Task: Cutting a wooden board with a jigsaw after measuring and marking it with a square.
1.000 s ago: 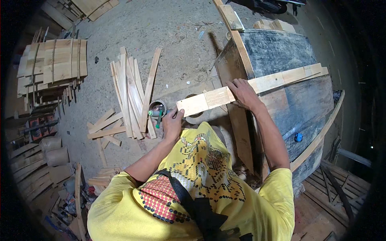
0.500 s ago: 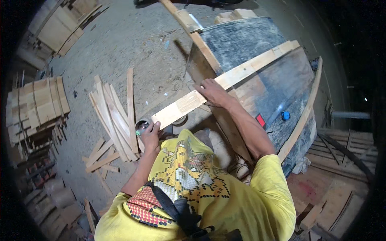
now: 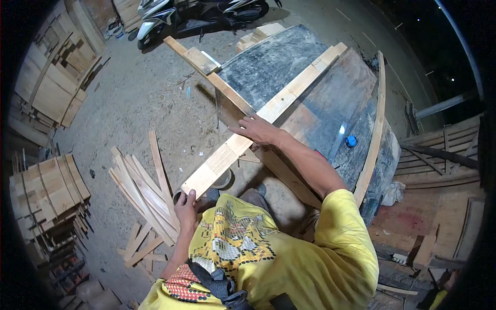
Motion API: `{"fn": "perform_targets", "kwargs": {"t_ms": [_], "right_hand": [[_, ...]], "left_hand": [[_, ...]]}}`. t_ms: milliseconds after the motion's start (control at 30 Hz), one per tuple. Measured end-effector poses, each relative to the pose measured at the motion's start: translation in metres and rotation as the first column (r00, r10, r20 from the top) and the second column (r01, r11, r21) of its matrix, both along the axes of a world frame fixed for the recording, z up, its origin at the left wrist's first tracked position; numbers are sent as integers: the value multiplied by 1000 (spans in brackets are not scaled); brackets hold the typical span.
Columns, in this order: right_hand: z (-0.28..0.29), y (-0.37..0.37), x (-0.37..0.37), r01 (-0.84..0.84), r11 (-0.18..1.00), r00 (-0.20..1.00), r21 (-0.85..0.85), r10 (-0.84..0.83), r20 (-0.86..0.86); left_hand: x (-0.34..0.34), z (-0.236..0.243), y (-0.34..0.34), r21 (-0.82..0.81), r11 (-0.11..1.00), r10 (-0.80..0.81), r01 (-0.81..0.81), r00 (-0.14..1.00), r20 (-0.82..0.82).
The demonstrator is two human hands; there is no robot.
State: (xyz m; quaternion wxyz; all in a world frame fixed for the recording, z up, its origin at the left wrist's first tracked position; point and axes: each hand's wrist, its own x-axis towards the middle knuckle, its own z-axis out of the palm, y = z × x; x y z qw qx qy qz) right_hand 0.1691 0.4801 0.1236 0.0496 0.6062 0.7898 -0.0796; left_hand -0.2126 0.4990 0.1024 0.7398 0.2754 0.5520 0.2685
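Note:
A long pale board (image 3: 284, 98) runs diagonally from near my body across a worn, dark-stained worktable (image 3: 262, 64). My left hand (image 3: 186, 210) grips the board's near end, its thumb at the end. My right hand (image 3: 255, 129) lies over the board further along, fingers bent round it. A blue tape measure (image 3: 351, 141) and a narrow metal strip (image 3: 341, 134) lie on the table to the right, with a red item partly hidden by my forearm.
Loose slats (image 3: 144, 181) lie on the floor at left, near stacked boards (image 3: 47, 191). A container (image 3: 223, 180) sits below the board. A curved strip (image 3: 374, 129) edges the table. A scooter (image 3: 191, 23) stands behind, a road (image 3: 369, 39) beyond.
The view has swung rightward, bringing the scooter into sight. Both my hands keep hold of the board, which now slants more steeply across the picture.

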Motion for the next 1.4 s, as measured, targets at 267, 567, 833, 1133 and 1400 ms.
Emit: {"fn": "perform_targets", "kwargs": {"t_ms": [267, 567, 833, 1133, 1400], "right_hand": [[14, 15, -6, 89, 996, 996, 14, -88, -30], [-36, 48, 1, 24, 996, 999, 85, -21, -45], [-46, 55, -1, 52, 996, 998, 77, -48, -51], [-37, 57, -4, 94, 950, 995, 299, -93, -19], [-41, 62, -1, 55, 994, 998, 91, -54, -12]], "left_hand": [[-8, 14, 24, 90, 996, -7, 6, 1000, 6], [-2, -40, 54, -2, 998, 63, -63, 998, -27], [0, -47, 63, 46, 997, 58, -56, 998, -38], [0, -17, 82, 215, 977, -17, 1, 997, 70], [-2, -62, 86, 54, 998, 29, -26, 999, -43]]}}
